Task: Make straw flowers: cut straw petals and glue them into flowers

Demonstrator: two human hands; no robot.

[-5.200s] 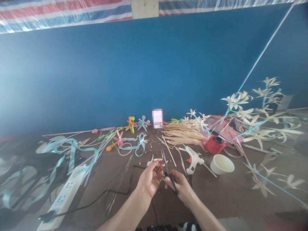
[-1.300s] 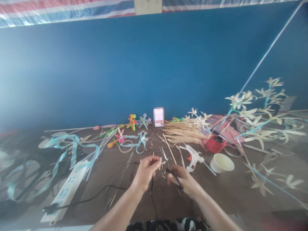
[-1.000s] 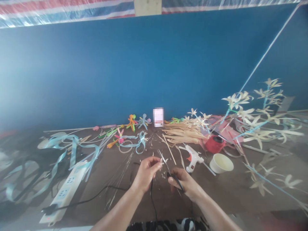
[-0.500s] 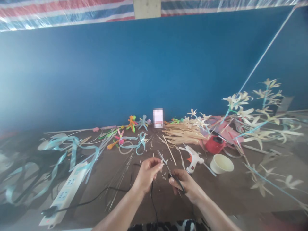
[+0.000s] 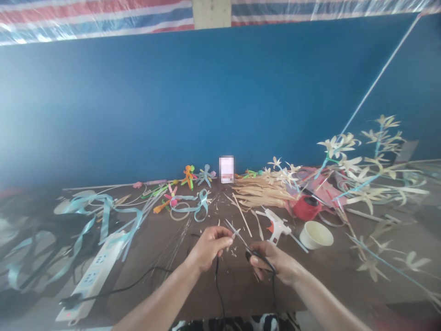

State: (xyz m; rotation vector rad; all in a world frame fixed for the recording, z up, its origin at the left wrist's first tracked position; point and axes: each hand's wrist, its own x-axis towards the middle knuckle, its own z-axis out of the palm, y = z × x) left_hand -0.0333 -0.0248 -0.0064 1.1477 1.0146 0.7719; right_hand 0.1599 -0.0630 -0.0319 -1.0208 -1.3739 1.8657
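Observation:
My left hand (image 5: 207, 247) is pinched shut on a small pale strip of leaf (image 5: 233, 236) at the middle front of the brown table (image 5: 327, 276). My right hand (image 5: 275, 264) grips the black handles of a pair of scissors (image 5: 245, 242). The thin blades point up and left, and their tips sit right at the pale piece by my left fingertips. Small pale trimmings (image 5: 234, 252) lie on the table under both hands.
A white glue gun (image 5: 276, 227), a cream bowl (image 5: 315, 235) and a red spool (image 5: 306, 208) lie right of my hands. Straw strips (image 5: 262, 195) and pale leaf flowers on blue stems (image 5: 358, 174) fill the right. Blue ribbons (image 5: 106, 216), a white power strip (image 5: 93, 276) and a black cable (image 5: 138, 285) are left.
My right hand has shifted right and turned the scissors flatter, with the blades now pointing more to the left at the piece. My left hand has stayed nearly in place.

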